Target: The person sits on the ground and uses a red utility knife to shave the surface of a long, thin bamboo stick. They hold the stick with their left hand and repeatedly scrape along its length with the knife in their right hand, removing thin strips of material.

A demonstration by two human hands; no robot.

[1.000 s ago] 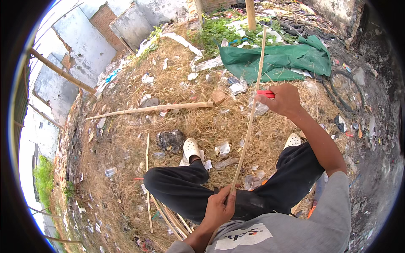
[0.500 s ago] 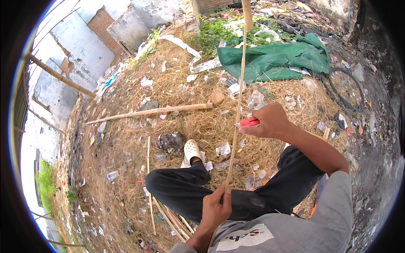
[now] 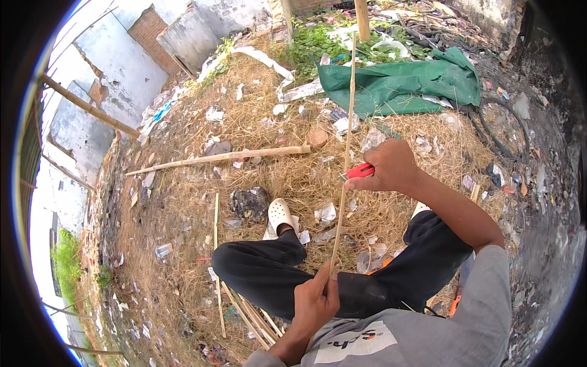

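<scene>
A long, thin bamboo strip [image 3: 350, 116] rises from my lap, leaning slightly right toward its far end. My left hand [image 3: 316, 298] is closed round its lower part, near my thigh. In my right hand [image 3: 391, 168] is a red utility knife [image 3: 361, 171], gripped with the thumb along it. Its short blade meets or nearly meets the strip's right side about midway up; exact contact is too small to tell. More split bamboo strips [image 3: 249, 315] lie beside my left leg, and a single narrow strip [image 3: 217, 263] lies left of them.
A thicker bamboo pole [image 3: 220, 161] lies across the dry grass ahead. Beyond it are a crumpled green tarp [image 3: 400, 85] and an upright bamboo post [image 3: 362, 21]. A dark stone [image 3: 249, 205] sits near my pale clog [image 3: 280, 214]. Litter is scattered around, with broken walls behind.
My right hand with the knife has shifted slightly up and away along the bamboo strip. My left hand keeps its grip in nearly the same place.
</scene>
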